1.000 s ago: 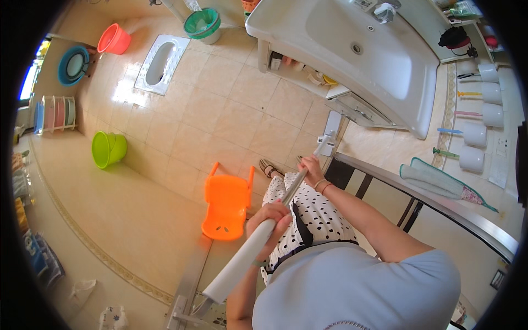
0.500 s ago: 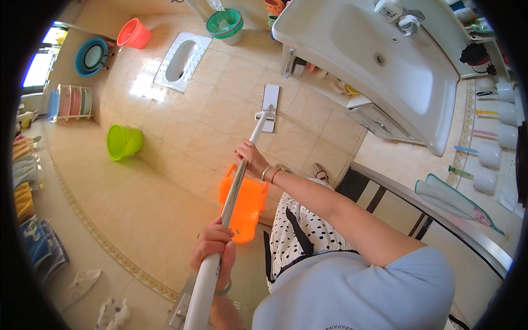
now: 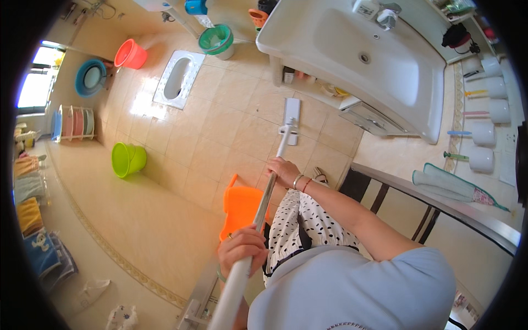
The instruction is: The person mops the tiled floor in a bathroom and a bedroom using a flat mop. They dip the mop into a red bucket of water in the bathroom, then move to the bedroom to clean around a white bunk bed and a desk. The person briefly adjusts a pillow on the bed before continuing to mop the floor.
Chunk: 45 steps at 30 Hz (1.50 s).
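A flat mop (image 3: 290,113) with a long white and silver pole (image 3: 267,193) slants across the view, its narrow head lying on the tiled floor beside the vanity cabinet. Higher on the pole, close to my body, my left hand (image 3: 242,250) is closed round the thick white grip. My right hand (image 3: 284,171), with bracelets at its wrist, wraps the pole further down toward the head. Behind the pole sits an orange plastic piece (image 3: 242,208), perhaps a small chair, partly hidden by the pole and my left hand.
A squat toilet (image 3: 179,80) is set in the floor at the far left. Near it stand a red bucket (image 3: 132,54) and a green-lined bin (image 3: 216,42). A lime bucket (image 3: 129,160) is by the left wall. The sink (image 3: 407,88) juts out on the right.
The mop head has slid right, nearer the vanity cabinet, and both hands have shifted right with the pole. The view has tilted slightly, so the room sits lower in the picture.
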Tool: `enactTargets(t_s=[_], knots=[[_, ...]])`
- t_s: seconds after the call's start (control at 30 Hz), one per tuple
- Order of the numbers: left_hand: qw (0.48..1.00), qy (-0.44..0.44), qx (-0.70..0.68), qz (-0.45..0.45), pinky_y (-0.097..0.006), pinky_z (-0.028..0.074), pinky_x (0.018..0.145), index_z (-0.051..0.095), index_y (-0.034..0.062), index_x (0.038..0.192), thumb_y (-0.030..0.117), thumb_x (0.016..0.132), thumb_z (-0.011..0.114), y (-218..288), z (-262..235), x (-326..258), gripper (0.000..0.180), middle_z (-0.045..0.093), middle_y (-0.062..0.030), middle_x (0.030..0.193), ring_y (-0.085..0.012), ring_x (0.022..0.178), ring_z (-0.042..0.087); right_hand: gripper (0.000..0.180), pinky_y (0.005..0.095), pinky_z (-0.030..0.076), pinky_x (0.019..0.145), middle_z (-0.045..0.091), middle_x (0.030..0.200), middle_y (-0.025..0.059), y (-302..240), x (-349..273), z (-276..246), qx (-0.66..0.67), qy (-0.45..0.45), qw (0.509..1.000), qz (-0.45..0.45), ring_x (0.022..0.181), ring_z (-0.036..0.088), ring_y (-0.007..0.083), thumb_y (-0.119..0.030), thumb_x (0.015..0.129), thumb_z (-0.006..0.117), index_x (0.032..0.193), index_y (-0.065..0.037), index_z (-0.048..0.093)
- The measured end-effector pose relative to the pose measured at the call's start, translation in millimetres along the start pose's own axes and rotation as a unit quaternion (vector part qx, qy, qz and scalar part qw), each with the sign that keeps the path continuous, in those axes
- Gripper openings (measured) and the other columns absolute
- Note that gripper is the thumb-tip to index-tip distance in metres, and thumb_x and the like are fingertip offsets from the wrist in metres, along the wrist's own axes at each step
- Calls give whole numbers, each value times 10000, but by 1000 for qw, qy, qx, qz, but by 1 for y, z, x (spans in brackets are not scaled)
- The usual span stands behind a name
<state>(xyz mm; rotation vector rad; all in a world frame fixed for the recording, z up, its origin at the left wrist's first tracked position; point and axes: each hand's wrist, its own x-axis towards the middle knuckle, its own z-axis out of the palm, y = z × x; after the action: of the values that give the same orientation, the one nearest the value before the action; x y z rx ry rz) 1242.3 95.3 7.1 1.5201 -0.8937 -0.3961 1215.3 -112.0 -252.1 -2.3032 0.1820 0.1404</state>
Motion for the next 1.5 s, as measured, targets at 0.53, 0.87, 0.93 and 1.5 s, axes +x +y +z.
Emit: enactTargets(t_s=[0.53, 0.87, 0.93, 1.5], knots=[[969, -54, -183, -155, -395, 481, 951, 478, 49, 777, -40, 865, 637, -84, 59, 92, 202, 615, -67, 821, -184, 795, 606, 182, 427, 433, 726, 543, 737, 143, 158, -46, -34, 3, 205, 968, 144, 797, 531, 354, -113, 792, 615, 683, -38, 489], [974, 105, -131, -150, -481, 415, 1022, 528, 13, 760, -46, 846, 627, -65, -111, 151, 144, 617, -96, 810, -216, 847, 611, 161, 431, 383, 718, 519, 689, 93, 29, 167, 1, 54, 180, 982, -25, 721, 512, 317, -133, 782, 576, 660, -92, 479], [972, 156, -92, -152, -475, 419, 1017, 515, 11, 779, -65, 836, 612, -59, -135, 155, 136, 615, -108, 807, -216, 842, 610, 133, 427, 395, 722, 535, 720, 87, 8, 210, 8, 45, 143, 987, -51, 760, 518, 313, -143, 786, 573, 685, -98, 499], [955, 254, -91, -120, -509, 486, 926, 537, 27, 791, 46, 827, 663, -80, -166, 150, 133, 635, -129, 761, -268, 814, 635, 145, 426, 496, 733, 576, 801, 85, -43, 254, -36, -45, -81, 995, -44, 873, 567, 309, -173, 829, 634, 738, -95, 553]])
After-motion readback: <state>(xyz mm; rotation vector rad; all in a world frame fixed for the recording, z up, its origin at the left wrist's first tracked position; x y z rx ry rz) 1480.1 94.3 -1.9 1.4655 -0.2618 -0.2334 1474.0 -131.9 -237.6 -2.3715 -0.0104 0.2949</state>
